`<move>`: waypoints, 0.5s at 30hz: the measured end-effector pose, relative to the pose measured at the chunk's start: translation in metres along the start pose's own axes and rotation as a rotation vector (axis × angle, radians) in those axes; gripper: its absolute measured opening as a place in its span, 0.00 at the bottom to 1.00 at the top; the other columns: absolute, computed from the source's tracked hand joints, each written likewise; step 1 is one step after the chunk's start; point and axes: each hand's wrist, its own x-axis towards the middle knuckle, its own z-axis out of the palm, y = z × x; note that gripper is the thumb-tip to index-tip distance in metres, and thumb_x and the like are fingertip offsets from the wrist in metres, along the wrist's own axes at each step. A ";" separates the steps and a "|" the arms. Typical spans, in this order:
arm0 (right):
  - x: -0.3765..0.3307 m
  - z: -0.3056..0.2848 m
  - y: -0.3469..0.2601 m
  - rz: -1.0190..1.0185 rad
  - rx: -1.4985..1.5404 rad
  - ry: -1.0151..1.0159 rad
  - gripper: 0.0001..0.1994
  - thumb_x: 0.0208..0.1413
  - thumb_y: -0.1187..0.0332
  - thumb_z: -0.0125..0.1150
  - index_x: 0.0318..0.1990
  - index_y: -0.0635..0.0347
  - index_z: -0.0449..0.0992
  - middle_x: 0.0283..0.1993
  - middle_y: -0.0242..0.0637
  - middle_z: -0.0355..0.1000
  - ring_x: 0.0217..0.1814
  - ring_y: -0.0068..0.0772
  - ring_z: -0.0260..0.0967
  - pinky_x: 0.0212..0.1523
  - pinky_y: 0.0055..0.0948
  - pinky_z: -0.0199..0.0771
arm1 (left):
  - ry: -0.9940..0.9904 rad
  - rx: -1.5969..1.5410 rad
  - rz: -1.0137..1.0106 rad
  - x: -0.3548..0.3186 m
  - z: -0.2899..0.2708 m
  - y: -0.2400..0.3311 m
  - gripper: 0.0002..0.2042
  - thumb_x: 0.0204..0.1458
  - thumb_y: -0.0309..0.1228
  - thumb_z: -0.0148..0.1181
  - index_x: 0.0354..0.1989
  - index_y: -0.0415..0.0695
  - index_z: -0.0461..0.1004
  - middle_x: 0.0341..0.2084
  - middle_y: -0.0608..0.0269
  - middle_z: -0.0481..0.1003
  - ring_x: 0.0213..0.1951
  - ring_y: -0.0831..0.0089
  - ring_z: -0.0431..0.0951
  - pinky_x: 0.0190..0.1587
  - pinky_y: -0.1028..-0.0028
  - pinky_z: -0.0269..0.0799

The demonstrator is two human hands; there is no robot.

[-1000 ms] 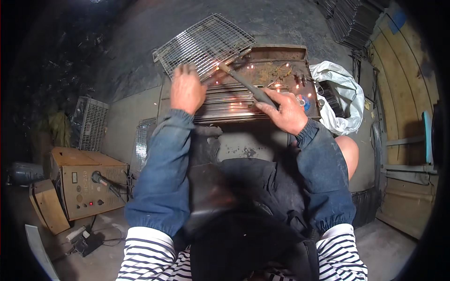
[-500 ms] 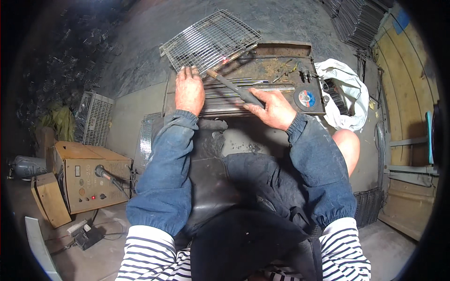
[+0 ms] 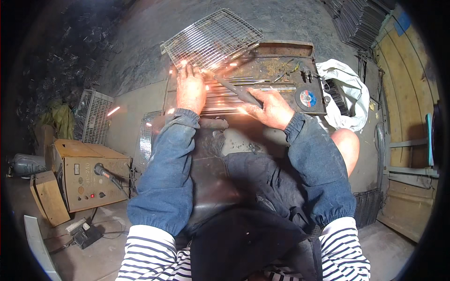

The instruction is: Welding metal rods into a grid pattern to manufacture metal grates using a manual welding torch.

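Note:
My right hand [image 3: 269, 109] is closed round the dark handle of a welding torch [image 3: 236, 89], which slants up and left. Its tip is at the near edge of a wire grid [image 3: 215, 37], where bright sparks fly and an orange glow spreads. My left hand [image 3: 190, 93] lies with fingers stretched out at the grid's near left corner, fingertips touching it; the thumb is hidden. The grid rests tilted over the far left part of a low metal worktable [image 3: 267, 68]. Several thin metal rods [image 3: 222, 103] lie on the table below the torch.
A disc [image 3: 307, 99] with a blue and red label lies at the table's right. Beside it stands a white sack [image 3: 358, 93] holding dark metal pieces. A welding machine [image 3: 96, 180] and a pale crate [image 3: 97, 119] stand left. Stacked grids [image 3: 358, 21] are far right.
Sparks and an orange glow have appeared at the torch tip and over the rods. Both hands and the torch have barely moved.

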 end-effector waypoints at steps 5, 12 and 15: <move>0.000 -0.001 0.001 -0.016 -0.005 -0.002 0.24 0.59 0.61 0.67 0.56 0.71 0.75 0.46 0.59 0.78 0.46 0.57 0.79 0.49 0.41 0.78 | 0.088 -0.048 0.020 0.001 0.004 0.000 0.22 0.57 0.26 0.52 0.60 0.33 0.69 0.58 0.42 0.71 0.61 0.48 0.67 0.65 0.55 0.62; 0.000 0.005 0.003 -0.074 0.020 0.072 0.18 0.58 0.62 0.65 0.52 0.63 0.77 0.37 0.57 0.77 0.41 0.61 0.77 0.43 0.50 0.76 | 0.239 0.011 0.182 -0.005 0.018 -0.016 0.14 0.46 0.24 0.58 0.41 0.32 0.81 0.48 0.42 0.78 0.57 0.49 0.72 0.65 0.59 0.63; 0.000 0.001 -0.004 -0.020 0.030 0.008 0.20 0.58 0.61 0.65 0.54 0.62 0.76 0.36 0.57 0.77 0.40 0.60 0.77 0.42 0.49 0.77 | 0.107 0.039 0.130 -0.006 0.002 -0.009 0.15 0.49 0.24 0.56 0.45 0.32 0.78 0.49 0.43 0.76 0.59 0.47 0.70 0.63 0.56 0.65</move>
